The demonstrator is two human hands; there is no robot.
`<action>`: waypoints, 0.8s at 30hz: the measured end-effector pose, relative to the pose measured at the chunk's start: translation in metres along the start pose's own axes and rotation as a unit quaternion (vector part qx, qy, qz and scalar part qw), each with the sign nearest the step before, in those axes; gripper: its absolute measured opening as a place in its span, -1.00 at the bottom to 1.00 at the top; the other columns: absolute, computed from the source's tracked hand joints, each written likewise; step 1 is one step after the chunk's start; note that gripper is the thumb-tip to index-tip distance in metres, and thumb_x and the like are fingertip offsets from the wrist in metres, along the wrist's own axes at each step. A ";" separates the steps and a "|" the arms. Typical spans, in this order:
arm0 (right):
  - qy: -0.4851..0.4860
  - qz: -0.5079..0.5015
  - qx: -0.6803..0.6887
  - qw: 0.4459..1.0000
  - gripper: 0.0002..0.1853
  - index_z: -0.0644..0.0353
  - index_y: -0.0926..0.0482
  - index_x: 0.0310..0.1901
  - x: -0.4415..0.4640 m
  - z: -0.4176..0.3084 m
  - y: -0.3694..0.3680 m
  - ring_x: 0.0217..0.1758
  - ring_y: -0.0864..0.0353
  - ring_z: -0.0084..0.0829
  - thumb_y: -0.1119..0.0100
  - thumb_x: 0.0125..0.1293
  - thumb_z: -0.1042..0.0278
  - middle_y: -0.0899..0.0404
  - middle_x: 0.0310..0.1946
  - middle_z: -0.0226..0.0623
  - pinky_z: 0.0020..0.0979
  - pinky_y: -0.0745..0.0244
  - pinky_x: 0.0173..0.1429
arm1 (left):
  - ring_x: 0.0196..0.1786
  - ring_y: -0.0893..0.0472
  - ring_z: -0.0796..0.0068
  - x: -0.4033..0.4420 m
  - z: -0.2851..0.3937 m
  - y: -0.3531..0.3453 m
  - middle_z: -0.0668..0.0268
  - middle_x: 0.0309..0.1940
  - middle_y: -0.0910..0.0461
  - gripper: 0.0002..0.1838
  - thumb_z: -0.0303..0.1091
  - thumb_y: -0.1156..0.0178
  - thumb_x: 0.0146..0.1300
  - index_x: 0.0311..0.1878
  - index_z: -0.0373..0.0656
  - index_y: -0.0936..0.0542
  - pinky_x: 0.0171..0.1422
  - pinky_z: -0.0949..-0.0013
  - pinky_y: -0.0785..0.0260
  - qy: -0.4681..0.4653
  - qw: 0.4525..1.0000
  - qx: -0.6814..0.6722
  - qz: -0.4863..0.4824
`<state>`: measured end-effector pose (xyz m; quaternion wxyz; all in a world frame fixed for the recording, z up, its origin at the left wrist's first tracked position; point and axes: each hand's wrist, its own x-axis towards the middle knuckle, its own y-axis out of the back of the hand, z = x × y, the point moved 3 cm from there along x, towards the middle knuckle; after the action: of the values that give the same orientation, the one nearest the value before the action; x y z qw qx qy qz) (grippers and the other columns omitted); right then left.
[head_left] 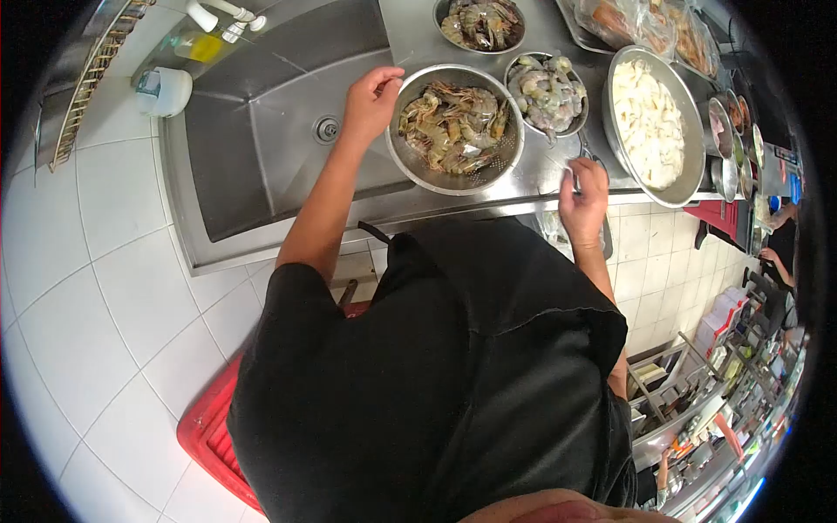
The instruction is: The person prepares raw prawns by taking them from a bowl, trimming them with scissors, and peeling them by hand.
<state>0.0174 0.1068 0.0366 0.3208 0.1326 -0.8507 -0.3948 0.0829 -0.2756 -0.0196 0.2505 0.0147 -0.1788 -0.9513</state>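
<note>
2 hands [370,105], 1 colander [486,177] w/ shrimp [453,126], 2 sm. bowls [580,112] w/ same, 1 lg. bowl [690,164] w/ white pcs. [649,126], 1 sink [283,170], 1 drain [326,130]. Shrimp & pcs. too piled to ct.

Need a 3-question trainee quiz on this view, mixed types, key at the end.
1. Which container is nearest the left hand?
A) large bowl of white pieces
B) perforated bowl of shrimp
C) white tub by the wall
2. True or false: the right hand is inside the sink.
3. Fill in: in the picture, the drain lies to the ____ of the perforated bowl.

Key: 1. B. 2. False; the right hand is outside the sink. 3. left.
</note>
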 end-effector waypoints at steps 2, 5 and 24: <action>0.042 -0.053 0.074 0.995 -0.87 0.25 -0.63 -0.25 0.025 -0.035 -0.013 -0.14 -0.63 -0.08 -0.28 0.14 0.53 -0.64 -0.24 -0.12 -0.20 -0.53 -0.01 | -0.22 -0.61 0.64 -0.001 0.000 0.002 0.36 -0.27 -0.69 -0.76 -0.39 -0.18 0.39 0.05 -0.22 -0.65 -0.11 0.50 -0.47 -0.002 1.000 -0.013 0.016; 0.095 -0.188 0.120 0.970 -0.88 0.25 -0.64 -0.34 0.050 -0.066 -0.044 -0.22 -0.66 -0.08 -0.31 0.22 0.37 -0.67 -0.32 -0.14 -0.16 -0.55 -0.11 | -0.21 -0.62 0.64 -0.004 0.005 0.004 0.35 -0.26 -0.70 -0.77 -0.40 -0.18 0.39 0.03 -0.22 -0.66 -0.09 0.49 -0.48 0.002 0.999 -0.041 0.029; -0.113 -0.373 0.197 0.900 -0.70 0.26 -0.63 -0.22 0.051 -0.076 -0.154 -0.33 -0.67 -0.29 -0.38 0.18 0.18 -0.68 -0.37 -0.17 -0.20 -0.54 -0.17 | -0.17 -0.65 0.60 -0.049 0.009 -0.004 0.34 -0.24 -0.71 -0.80 -0.42 -0.19 0.37 -0.01 -0.23 -0.66 -0.04 0.49 -0.48 0.011 0.996 -0.083 0.033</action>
<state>0.0240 -0.0629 -0.0208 0.0188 0.4550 -0.8300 -0.3220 0.1229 -0.2454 -0.0158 0.2840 -0.0014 -0.0964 -0.9540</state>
